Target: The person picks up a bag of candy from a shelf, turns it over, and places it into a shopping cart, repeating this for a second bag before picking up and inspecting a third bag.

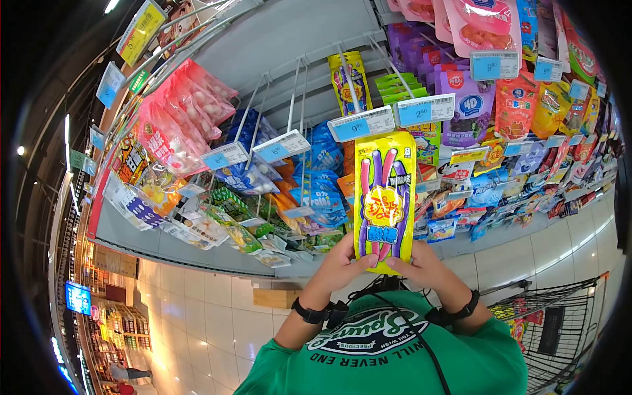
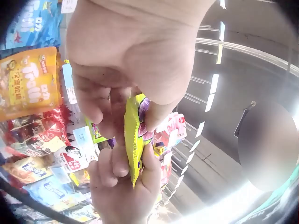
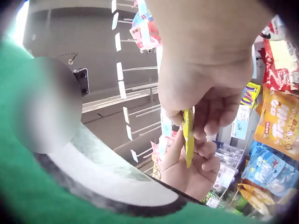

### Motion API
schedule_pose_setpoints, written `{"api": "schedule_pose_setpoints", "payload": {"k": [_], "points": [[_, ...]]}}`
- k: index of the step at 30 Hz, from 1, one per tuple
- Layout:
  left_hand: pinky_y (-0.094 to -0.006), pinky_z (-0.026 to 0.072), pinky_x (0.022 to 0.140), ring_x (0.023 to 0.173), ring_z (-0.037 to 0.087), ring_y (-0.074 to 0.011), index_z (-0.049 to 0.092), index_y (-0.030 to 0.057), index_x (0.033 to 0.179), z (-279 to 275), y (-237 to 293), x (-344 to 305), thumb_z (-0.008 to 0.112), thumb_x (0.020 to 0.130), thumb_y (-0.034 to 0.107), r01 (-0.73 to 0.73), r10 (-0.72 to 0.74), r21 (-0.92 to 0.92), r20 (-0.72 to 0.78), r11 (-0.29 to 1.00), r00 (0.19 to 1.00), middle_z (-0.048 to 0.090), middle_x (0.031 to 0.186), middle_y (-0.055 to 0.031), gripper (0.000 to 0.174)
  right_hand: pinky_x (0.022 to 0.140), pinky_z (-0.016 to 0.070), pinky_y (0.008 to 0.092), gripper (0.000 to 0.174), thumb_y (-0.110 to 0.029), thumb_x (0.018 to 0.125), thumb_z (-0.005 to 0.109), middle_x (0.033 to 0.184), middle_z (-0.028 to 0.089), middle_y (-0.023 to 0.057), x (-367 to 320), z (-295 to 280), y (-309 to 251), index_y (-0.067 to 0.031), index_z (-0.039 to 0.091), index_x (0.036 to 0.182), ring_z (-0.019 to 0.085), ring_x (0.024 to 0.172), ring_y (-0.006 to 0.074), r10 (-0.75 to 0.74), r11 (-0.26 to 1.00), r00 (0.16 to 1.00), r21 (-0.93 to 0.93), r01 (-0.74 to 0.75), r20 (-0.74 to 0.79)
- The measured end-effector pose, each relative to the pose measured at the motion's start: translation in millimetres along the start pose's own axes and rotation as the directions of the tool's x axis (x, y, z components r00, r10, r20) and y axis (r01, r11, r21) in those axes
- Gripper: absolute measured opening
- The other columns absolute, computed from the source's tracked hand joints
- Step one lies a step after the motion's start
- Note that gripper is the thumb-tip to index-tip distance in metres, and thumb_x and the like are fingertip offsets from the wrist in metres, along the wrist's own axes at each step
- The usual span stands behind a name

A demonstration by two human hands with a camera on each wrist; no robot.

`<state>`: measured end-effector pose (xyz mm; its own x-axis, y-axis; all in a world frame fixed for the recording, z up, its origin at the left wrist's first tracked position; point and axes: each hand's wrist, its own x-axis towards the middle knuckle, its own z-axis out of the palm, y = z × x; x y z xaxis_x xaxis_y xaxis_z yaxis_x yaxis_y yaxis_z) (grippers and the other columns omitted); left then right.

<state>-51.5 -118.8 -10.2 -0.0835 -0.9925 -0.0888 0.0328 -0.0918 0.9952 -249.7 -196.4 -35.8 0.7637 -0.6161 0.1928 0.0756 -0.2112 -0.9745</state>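
A yellow candy packet (image 1: 384, 197) with pink and purple sticks printed on it is held upright before the shelf. My left hand (image 1: 343, 264) pinches its lower left corner, thumb on the printed front. At the lower right corner my right hand (image 1: 419, 266) does the same, fingers behind. Seen nearly edge-on in the left wrist view, the candy packet (image 2: 134, 140) sits between thumbs and fingers of both hands. The right wrist view shows the packet (image 3: 188, 137) as a thin yellow edge. A similar yellow packet (image 1: 349, 82) hangs on a hook behind.
Hooks with price tags (image 1: 361, 124) jut out around the packet. Pink candy bags (image 1: 181, 118) hang at left, blue bags (image 1: 322, 197) in the middle, purple bags (image 1: 466, 105) at right. A shopping cart (image 1: 559, 336) stands at lower right. A cardboard-coloured box (image 1: 275, 299) is on the floor.
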Motion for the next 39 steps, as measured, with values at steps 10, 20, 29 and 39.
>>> {"api": "schedule_pose_setpoints", "payload": {"k": [10, 20, 29, 39], "points": [[-0.0290, 0.0415, 0.093, 0.107, 0.051, -0.0117, 0.042, 0.0036, 0.129, 3, -6, -4, 0.064, 0.087, 0.010, 0.013, -0.014, -0.020, -0.061, 1.000, 0.998, 0.055, 0.117, -0.0040, 0.048, 0.069, 0.0496, 0.0361, 0.027, -0.023, 0.088, 0.060, 0.088, 0.065, 0.0150, 5, -5, -5, -0.0026, 0.059, 0.105, 0.065, 0.079, 0.0310, -0.088, 0.993, 0.996, -0.080, 0.089, 0.013], [-0.0254, 0.0471, 0.077, 0.088, 0.056, -0.0099, 0.044, 0.0031, 0.122, 13, 1, 7, 0.062, 0.087, 0.004, -0.063, 0.067, 0.033, -0.162, 0.997, 0.984, 0.057, 0.103, -0.0033, 0.040, 0.076, 0.0487, 0.0322, 0.028, -0.019, 0.090, 0.059, 0.096, 0.066, 0.0103, 12, -3, 10, -0.0013, 0.056, 0.111, 0.063, 0.083, 0.0178, 0.001, 0.993, 1.000, 0.116, 0.001, -0.018], [-0.0252, 0.0468, 0.078, 0.089, 0.056, -0.0089, 0.042, 0.0031, 0.125, 12, -13, 16, 0.062, 0.087, 0.004, -0.094, 0.104, 0.066, -0.175, 0.993, 0.979, 0.057, 0.105, -0.0034, 0.043, 0.078, 0.0478, 0.0303, 0.029, -0.019, 0.091, 0.058, 0.097, 0.065, 0.0071, 14, -7, 22, -0.0006, 0.056, 0.113, 0.058, 0.085, 0.0118, 0.091, 0.973, 0.996, 0.214, -0.087, -0.010], [-0.0257, 0.0469, 0.081, 0.092, 0.056, -0.0092, 0.046, 0.0035, 0.119, 11, -10, 8, 0.064, 0.085, 0.005, -0.043, 0.053, 0.083, -0.129, 0.996, 0.990, 0.058, 0.106, -0.0035, 0.038, 0.075, 0.0489, 0.0314, 0.028, -0.021, 0.090, 0.059, 0.095, 0.066, 0.0094, 8, -9, 16, -0.0022, 0.057, 0.111, 0.063, 0.083, 0.0161, 0.006, 0.997, 1.000, 0.082, -0.006, 0.003]]}}
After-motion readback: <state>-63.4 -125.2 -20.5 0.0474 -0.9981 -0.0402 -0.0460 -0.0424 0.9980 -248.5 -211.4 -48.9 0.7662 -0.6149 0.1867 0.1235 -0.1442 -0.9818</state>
